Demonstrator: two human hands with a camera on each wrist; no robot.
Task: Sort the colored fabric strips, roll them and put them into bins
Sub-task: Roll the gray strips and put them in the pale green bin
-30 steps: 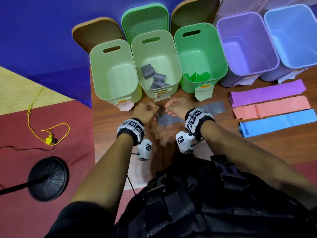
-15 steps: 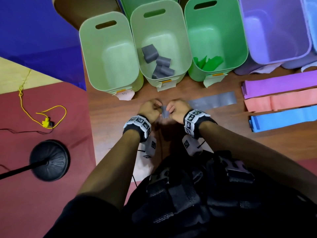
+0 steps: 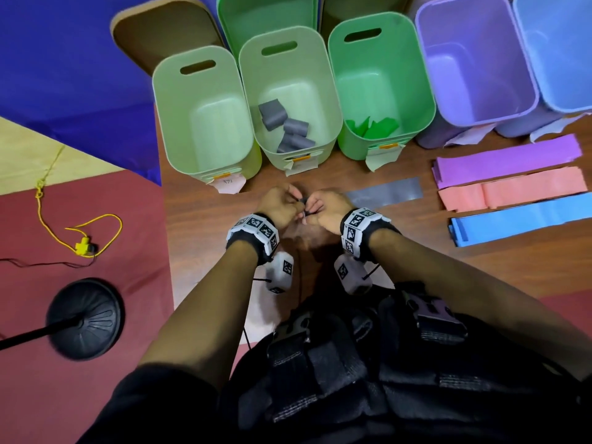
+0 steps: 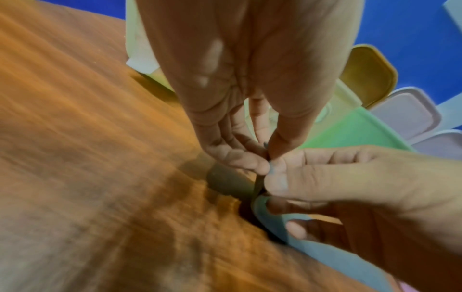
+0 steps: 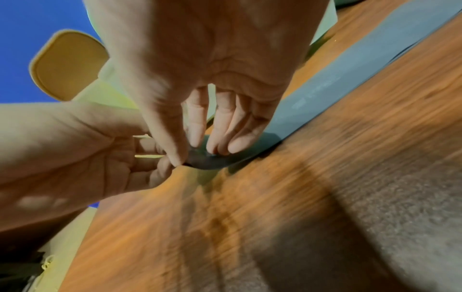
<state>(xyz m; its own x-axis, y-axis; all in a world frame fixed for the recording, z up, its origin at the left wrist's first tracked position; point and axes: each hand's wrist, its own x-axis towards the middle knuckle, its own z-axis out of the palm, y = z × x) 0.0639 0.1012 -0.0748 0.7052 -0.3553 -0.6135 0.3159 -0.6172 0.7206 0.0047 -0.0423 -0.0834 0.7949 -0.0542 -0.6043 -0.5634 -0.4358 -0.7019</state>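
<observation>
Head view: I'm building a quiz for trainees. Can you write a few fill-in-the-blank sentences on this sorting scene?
1. Both hands pinch the end of a ____ strip.
2. The grey rolls lie in the ____ of the three green bins.
3. The purple bin holds ____ strips.

Missing words: grey; middle; no

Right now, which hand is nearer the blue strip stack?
Right. The right hand is on the side toward the blue strip stack; the left hand is beyond it, farther away.
</observation>
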